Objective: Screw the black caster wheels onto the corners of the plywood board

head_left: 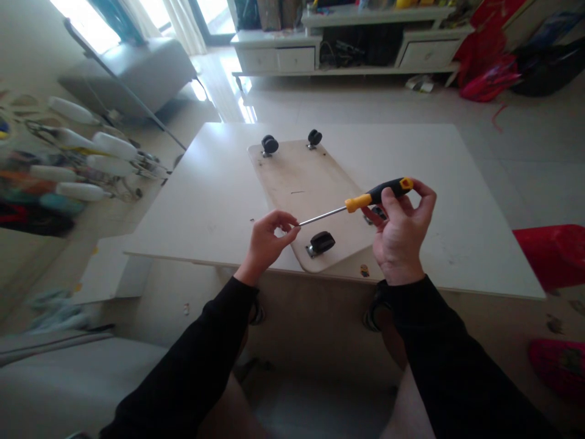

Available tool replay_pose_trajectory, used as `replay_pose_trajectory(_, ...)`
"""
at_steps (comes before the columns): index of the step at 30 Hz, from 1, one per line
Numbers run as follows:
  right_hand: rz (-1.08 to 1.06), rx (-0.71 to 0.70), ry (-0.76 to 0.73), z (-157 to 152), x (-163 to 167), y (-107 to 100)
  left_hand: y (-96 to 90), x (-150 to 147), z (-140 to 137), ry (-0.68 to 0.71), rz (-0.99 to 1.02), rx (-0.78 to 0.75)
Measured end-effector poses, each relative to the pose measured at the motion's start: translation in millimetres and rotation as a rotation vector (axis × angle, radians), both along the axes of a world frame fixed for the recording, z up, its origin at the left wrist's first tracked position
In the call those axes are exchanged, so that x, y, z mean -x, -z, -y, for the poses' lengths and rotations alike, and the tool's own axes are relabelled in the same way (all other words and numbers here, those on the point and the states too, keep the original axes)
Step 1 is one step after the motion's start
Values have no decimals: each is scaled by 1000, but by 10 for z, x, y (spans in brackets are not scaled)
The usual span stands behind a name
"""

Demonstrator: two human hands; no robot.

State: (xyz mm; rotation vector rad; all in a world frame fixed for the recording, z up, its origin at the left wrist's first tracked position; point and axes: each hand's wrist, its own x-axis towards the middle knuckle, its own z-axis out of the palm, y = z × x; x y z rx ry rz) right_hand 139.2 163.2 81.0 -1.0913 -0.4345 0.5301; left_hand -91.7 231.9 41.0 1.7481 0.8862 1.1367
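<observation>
A screwdriver [359, 202] with a black and yellow handle slants above a pale board with rounded corners [292, 174]. My right hand [402, 241] is closed round its handle, the butt end pointing up to the right. Thumb and finger of my left hand [269, 241] pinch the tip of the steel shaft; whether a small part is also between them is hidden. Black casters stand on metal plates at the board's corners: a far left one [270, 144], a far right one [315, 138], a near left one [322, 242], and one [377, 214] partly covered by my right hand.
The board lies on a white table [205, 201], whose front edge runs just before my knees. A small sticker [364, 270] is near that edge. A white TV cabinet [278, 58] stands beyond, a grey bench [132, 73] at far left, and a red object [553, 253] to the right.
</observation>
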Motion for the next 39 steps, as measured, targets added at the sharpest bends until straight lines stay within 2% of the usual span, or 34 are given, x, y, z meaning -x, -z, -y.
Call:
replay_pose_trajectory(5, 61, 8, 37, 52, 12, -86, -31, 23, -9, 43, -31, -2)
replay_pose_trajectory(9, 173, -38, 92, 86, 34, -189, -29, 70, -58, -6, -111, -93)
replay_pose_trajectory(13, 358, -142, 124, 142, 125, -302, -46, 84, -63, 27, -180, -171)
replay_pose_trajectory(16, 522, -259, 94, 211, 213, -333, -66, 73, -28, 73, -242, -164)
replay_pose_trajectory(23, 738, -251, 44, 298, 283, -146, -79, 69, 41, 162, -482, -192)
replay_pose_trajectory(28, 792, -281, -6, 288, 267, -82, -103, 69, 57, 188, -516, -207)
replay_pose_trajectory(33, 760, -233, 35, 270, 267, -35, -124, 72, 67, 209, -549, -219)
replay_pose_trajectory(39, 856, -269, 41, 258, 250, 21, -105, 62, 70, 218, -563, -220)
